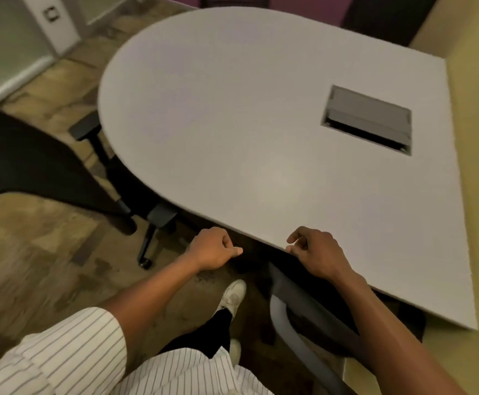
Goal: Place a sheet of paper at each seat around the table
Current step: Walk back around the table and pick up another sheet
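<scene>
Just hands (264, 250) at table (232, 109) edge

One table (232, 115), grey, rounded far end. One hatch (368, 119) set in top near right edge. Two hands: left (214, 249), right (316, 255), both at near edge. One black chair (33, 163) at left edge. Two white shoes (232, 295) on floor. One striped sleeve (70, 346).

Grey table (232, 109), white pinstriped sleeve (70, 346)
</scene>
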A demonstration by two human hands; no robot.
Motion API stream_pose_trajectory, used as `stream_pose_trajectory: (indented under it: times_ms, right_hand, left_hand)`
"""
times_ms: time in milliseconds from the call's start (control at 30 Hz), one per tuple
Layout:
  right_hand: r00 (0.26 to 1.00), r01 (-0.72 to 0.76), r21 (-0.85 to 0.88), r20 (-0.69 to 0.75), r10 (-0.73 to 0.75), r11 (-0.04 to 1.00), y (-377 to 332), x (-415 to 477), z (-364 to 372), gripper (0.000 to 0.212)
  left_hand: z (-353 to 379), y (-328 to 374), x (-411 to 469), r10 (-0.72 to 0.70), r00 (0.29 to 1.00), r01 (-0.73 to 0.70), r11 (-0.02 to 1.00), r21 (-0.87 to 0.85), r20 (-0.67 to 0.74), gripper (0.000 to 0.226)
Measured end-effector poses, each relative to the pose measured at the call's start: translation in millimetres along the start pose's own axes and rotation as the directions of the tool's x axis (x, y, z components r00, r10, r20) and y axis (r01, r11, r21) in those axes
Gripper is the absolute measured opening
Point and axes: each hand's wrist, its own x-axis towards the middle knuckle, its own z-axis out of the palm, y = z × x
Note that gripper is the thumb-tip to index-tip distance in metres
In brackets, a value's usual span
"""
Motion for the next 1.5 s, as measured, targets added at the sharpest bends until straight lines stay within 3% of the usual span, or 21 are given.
stream_pose_trajectory:
  times_ms: [133, 300, 533, 667, 733, 867, 1133, 1500]
  right_hand:
    - [0.986, 0.152, -0.074, 0.08, -0.146, 0.986, -62.3, -7.0, 12.6, 0.015]
    - [0.927, 0.338, -0.226, 0.246, -0.282, 0.914, -136.8, -6.0, 41.8, 0.025]
    - [0.798, 0.566, -0.334, 0.45, -0.4, 0.754, -240.9, -9.6, 115.7, 0.031]
    - [0.729, 0.658, -0.355, 0.519, -0.445, 0.664, -299.1, -10.8, 173.5, 0.022]
    - [0.711, 0.679, -0.36, 0.538, -0.452, 0.64, -328.7, -11.6, 202.6, 0.017]
    - [0.696, 0.693, -0.356, 0.557, -0.454, 0.626, -384.6, -13.5, 257.7, 0.031]
    - [0.664, 0.712, -0.346, 0.615, -0.425, 0.611, -478.8, -17.1, 343.6, 0.035]
    - [0.551, 0.804, -0.318, 0.717, -0.427, 0.503, -606.4, 20.0, 419.7, 0.04]
  left_hand:
    - [-21.2, -72.4, -52.4, -0.112, 0.978, 0.103, 0.993, -0.058, -0.177, 0.03]
    - [-41.5, -164.4, -106.4, -0.301, 0.905, 0.264, 0.952, -0.156, -0.301, 0.03]
    - [-58.3, -265.9, -169.1, -0.422, 0.858, 0.376, 0.905, -0.199, -0.294, 0.027]
    - [-77.7, -317.8, -189.1, -0.438, 0.859, 0.404, 0.898, -0.174, -0.266, 0.026]
    - [-92.3, -344.8, -195.8, -0.432, 0.863, 0.408, 0.901, -0.144, -0.261, 0.023]
    - [-120.9, -406.3, -203.5, -0.442, 0.858, 0.421, 0.897, -0.137, -0.26, 0.025]
    - [-160.6, -519.0, -219.8, -0.505, 0.829, 0.456, 0.859, -0.231, -0.24, 0.024]
    - [-204.3, -606.2, -223.9, -0.632, 0.752, 0.533, 0.75, -0.392, -0.189, 0.025]
